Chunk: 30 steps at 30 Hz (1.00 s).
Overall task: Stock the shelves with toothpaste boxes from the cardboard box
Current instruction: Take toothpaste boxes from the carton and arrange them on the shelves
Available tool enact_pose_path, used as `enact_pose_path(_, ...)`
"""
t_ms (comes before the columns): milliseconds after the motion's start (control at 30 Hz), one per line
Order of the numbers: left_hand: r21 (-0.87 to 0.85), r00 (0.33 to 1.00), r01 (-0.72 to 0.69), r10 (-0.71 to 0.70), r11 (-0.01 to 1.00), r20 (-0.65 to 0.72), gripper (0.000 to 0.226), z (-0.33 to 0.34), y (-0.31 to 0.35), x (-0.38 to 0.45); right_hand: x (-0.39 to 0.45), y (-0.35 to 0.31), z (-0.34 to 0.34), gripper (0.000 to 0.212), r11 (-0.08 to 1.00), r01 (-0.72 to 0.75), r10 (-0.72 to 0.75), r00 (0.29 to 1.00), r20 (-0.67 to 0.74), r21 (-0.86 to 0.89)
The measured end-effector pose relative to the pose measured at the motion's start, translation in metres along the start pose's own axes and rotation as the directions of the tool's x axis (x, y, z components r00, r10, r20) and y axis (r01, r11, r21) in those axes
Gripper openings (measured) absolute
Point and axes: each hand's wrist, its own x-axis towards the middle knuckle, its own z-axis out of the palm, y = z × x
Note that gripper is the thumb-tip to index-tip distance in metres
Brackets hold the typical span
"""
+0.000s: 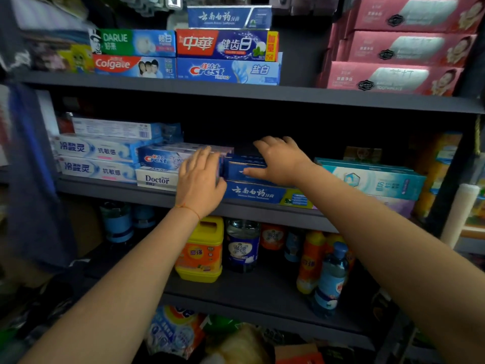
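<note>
The dark shelves hold many things. On the top shelf lie toothpaste boxes in the middle and pink boxes on the right. The middle shelf holds more toothpaste boxes in piles. The lower shelf holds a yellow jug and bottles.
</note>
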Motion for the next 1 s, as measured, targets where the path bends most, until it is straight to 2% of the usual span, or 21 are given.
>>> enact_pose_path(200,0.022,0.987,0.162,-0.162,0.987,0.015,0.062,-0.005,-0.062,-0.013,0.04,-0.068,0.013,0.071,0.994,0.109,-0.11,0.993,0.043,0.027)
enact_pose_path(367,0.056,0.975,0.198,-0.202,0.979,0.092,0.063,-0.014,-0.097,-0.004,0.072,-0.096,0.019,0.063,0.998,0.066,-0.069,0.991,0.115,0.024)
enact_pose_path(533,0.092,0.976,0.145,-0.158,0.985,0.153,0.068,-0.015,-0.116,0.003,0.09,-0.109,0.023,0.076,1.0,0.018,-0.017,0.978,0.207,-0.001)
enact_pose_path(733,0.029,0.979,0.067,-0.071,0.997,0.192,0.085,0.0,-0.126,0.008,0.104,-0.118,0.02,0.089,1.0,-0.002,-0.001,0.966,0.259,0.013)
enact_pose_path(833,0.063,0.986,0.053,-0.063,0.997,0.157,0.096,0.009,-0.127,0.006,0.112,-0.122,0.021,0.099,0.998,-0.031,0.016,0.954,0.299,0.046)
enact_pose_path(1000,0.083,0.996,0.048,-0.055,0.995,0.074,0.098,0.022,-0.123,0.002,0.129,-0.12,0.019,0.112,0.986,-0.098,0.036,0.917,0.397,0.137)
